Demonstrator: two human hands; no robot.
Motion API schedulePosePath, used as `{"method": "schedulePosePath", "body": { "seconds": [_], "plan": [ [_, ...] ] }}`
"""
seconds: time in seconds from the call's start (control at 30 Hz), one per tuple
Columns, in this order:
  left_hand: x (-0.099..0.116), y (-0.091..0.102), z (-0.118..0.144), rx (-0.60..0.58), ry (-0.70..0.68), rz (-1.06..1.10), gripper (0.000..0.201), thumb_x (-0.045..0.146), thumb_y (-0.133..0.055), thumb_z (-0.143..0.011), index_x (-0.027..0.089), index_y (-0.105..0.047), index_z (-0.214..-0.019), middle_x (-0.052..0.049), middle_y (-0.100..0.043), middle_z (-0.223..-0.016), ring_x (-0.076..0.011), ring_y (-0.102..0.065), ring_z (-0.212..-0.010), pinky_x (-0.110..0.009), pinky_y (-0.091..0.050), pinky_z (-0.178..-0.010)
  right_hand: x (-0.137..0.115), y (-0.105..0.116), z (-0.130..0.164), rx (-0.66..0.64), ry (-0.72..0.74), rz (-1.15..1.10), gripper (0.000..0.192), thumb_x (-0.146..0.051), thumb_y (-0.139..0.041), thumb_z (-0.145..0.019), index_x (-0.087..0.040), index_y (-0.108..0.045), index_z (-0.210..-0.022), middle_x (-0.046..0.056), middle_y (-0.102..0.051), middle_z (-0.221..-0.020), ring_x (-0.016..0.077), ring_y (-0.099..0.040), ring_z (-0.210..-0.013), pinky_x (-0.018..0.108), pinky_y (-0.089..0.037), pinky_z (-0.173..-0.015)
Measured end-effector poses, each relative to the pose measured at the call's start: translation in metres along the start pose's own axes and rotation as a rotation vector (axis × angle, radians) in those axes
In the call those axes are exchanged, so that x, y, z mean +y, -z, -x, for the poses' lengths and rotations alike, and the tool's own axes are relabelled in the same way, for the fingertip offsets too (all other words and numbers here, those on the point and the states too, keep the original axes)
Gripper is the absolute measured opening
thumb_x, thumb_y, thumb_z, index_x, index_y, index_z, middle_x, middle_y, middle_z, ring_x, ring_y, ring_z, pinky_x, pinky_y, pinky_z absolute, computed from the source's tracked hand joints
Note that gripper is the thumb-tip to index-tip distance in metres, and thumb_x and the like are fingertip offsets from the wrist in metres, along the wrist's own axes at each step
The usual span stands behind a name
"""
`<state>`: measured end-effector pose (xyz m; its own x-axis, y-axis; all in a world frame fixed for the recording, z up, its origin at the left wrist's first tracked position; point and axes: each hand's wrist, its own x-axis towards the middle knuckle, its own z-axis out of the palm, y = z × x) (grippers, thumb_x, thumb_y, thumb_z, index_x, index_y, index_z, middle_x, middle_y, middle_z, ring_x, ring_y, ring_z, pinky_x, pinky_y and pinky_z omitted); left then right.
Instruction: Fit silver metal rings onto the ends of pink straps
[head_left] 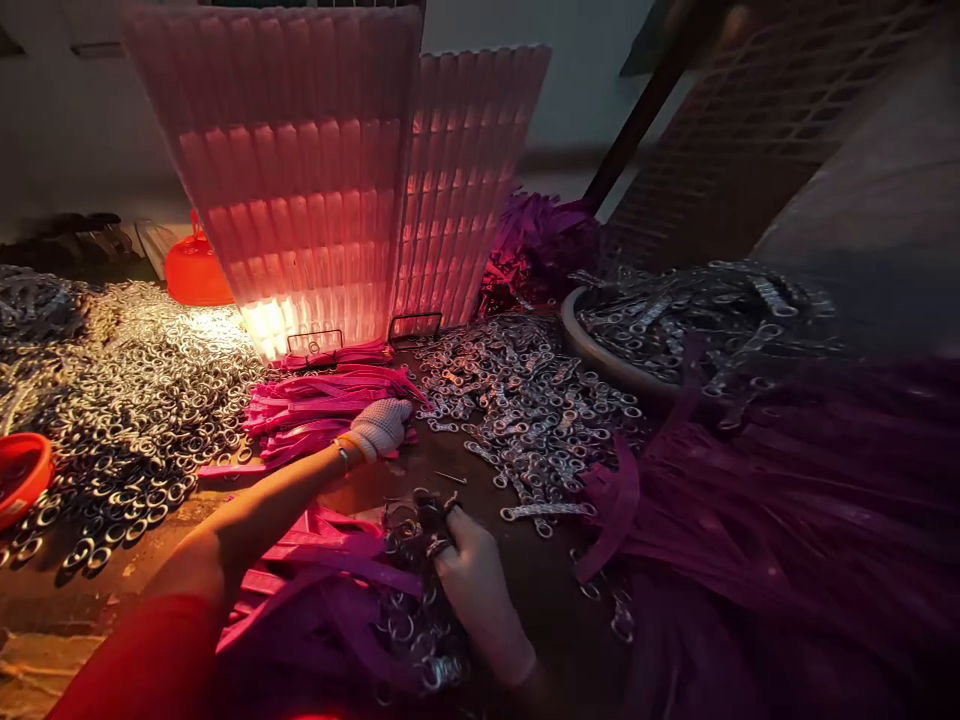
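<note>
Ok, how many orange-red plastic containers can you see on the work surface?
2. One orange-red dome-shaped container stands at the back left, beside the lit ribbed panels. The other, an orange-red bowl, sits at the far left edge among the metal rings, partly cut off. More may be hidden.

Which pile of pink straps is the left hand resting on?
The left hand rests on the farther strap pile, by the glowing pink stacks; the nearer pile lies beside the right hand.
</note>
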<state>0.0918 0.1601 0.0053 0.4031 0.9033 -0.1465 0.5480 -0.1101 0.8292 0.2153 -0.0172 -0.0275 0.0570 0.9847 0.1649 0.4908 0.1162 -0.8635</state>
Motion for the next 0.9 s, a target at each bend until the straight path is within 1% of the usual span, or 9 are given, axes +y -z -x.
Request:
{"method": "schedulePosePath", "body": {
  "seconds": [0.13, 0.23, 0.33, 0.43, 0.5, 0.57, 0.67, 0.77, 0.9],
  "plan": [
    [0.009, -0.008, -0.052, 0.005, 0.140, -0.266, 0.034, 0.034, -0.061, -0.094, 0.013, -0.061, -0.120, -0.011, -0.062, -0.121, -0.0224, -0.062, -0.106, -0.044, -0.054, -0.090, 0.001, -0.005, 0.006, -0.078, 0.028, -0.045, 0.028, -0.017, -0.043, -0.072, -0.023, -0.069, -0.082, 0.007, -0.073, -0.082, 0.0247, -0.065, -0.077, 0.032, -0.051, -0.068],
    [0.014, -0.017, -0.061, 0.030, 0.193, -0.349, 0.039, 0.034, -0.062, -0.093, 0.013, -0.059, -0.125, -0.013, -0.060, -0.126, -0.0241, -0.061, -0.110, -0.045, -0.053, -0.092, 0.004, -0.003, 0.009, -0.094, 0.010, -0.040, 0.027, -0.019, -0.044, -0.075, -0.023, -0.070, -0.083, 0.008, -0.073, -0.083, 0.0271, -0.067, -0.082, 0.035, -0.053, -0.069],
    [0.019, -0.016, -0.053, 0.051, 0.184, -0.359, 0.037, 0.034, -0.062, -0.093, 0.012, -0.060, -0.123, -0.012, -0.060, -0.124, -0.0237, -0.061, -0.109, -0.045, -0.053, -0.092, 0.010, 0.001, 0.011, -0.106, 0.034, -0.037, 0.032, -0.018, -0.046, -0.077, -0.024, -0.073, -0.092, 0.008, -0.074, -0.089, 0.0270, -0.067, -0.084, 0.036, -0.054, -0.072],
    [0.020, -0.004, -0.023, 0.064, 0.112, -0.303, 0.023, 0.025, -0.062, -0.092, 0.010, -0.064, -0.110, -0.012, -0.065, -0.113, -0.0214, -0.063, -0.100, -0.039, -0.054, -0.086, 0.015, 0.004, 0.009, -0.051, 0.048, -0.028, 0.033, -0.018, -0.048, -0.081, -0.025, -0.073, -0.102, 0.008, -0.075, -0.097, 0.0269, -0.067, -0.086, 0.037, -0.054, -0.075],
    [0.017, 0.003, 0.010, 0.052, 0.048, -0.225, 0.014, 0.016, -0.057, -0.091, 0.010, -0.066, -0.099, -0.012, -0.067, -0.098, -0.0181, -0.064, -0.084, -0.031, -0.053, -0.074, 0.015, 0.005, 0.005, 0.005, 0.039, -0.030, 0.032, -0.020, -0.049, -0.083, -0.026, -0.072, -0.105, 0.008, -0.075, -0.098, 0.0271, -0.067, -0.087, 0.038, -0.054, -0.075],
    [0.012, 0.006, 0.049, 0.010, -0.002, -0.127, 0.020, 0.017, -0.046, -0.094, 0.012, -0.065, -0.096, -0.008, -0.067, -0.084, -0.0123, -0.060, -0.064, -0.024, -0.049, -0.059, 0.009, 0.006, -0.001, 0.032, 0.076, -0.037, 0.035, -0.019, -0.048, -0.083, -0.026, -0.071, -0.107, 0.007, -0.074, -0.098, 0.0263, -0.066, -0.089, 0.038, -0.054, -0.076],
    [0.001, 0.007, 0.106, -0.075, 0.033, 0.196, 0.024, 0.033, -0.047, -0.095, 0.014, -0.058, -0.086, 0.003, -0.049, -0.055, -0.0066, -0.038, -0.038, -0.020, -0.033, -0.039, -0.010, 0.005, -0.009, 0.024, 0.223, 0.025, 0.036, -0.014, -0.044, -0.079, -0.026, -0.069, -0.102, 0.005, -0.072, -0.097, 0.0244, -0.064, -0.092, 0.036, -0.051, -0.079],
    [-0.006, 0.006, 0.144, -0.072, 0.086, 0.565, 0.037, 0.051, -0.059, -0.088, 0.018, -0.049, -0.074, 0.008, -0.037, -0.047, -0.0049, -0.028, -0.034, -0.018, -0.021, -0.034, -0.032, 0.002, -0.012, 0.001, 0.311, 0.246, 0.027, -0.009, -0.044, -0.074, -0.023, -0.065, -0.084, 0.005, -0.068, -0.083, 0.0217, -0.059, -0.079, 0.031, -0.043, -0.069],
    [-0.005, 0.007, 0.167, -0.059, 0.094, 0.641, 0.042, 0.055, -0.063, -0.084, 0.019, -0.048, -0.071, 0.008, -0.036, -0.046, -0.0046, -0.027, -0.035, -0.019, -0.019, -0.034, -0.049, -0.003, -0.005, -0.020, 0.389, 0.624, 0.015, -0.007, -0.052, -0.068, -0.019, -0.059, -0.071, 0.008, -0.064, -0.077, 0.0199, -0.051, -0.069, 0.032, -0.030, -0.063]
  ]
}}
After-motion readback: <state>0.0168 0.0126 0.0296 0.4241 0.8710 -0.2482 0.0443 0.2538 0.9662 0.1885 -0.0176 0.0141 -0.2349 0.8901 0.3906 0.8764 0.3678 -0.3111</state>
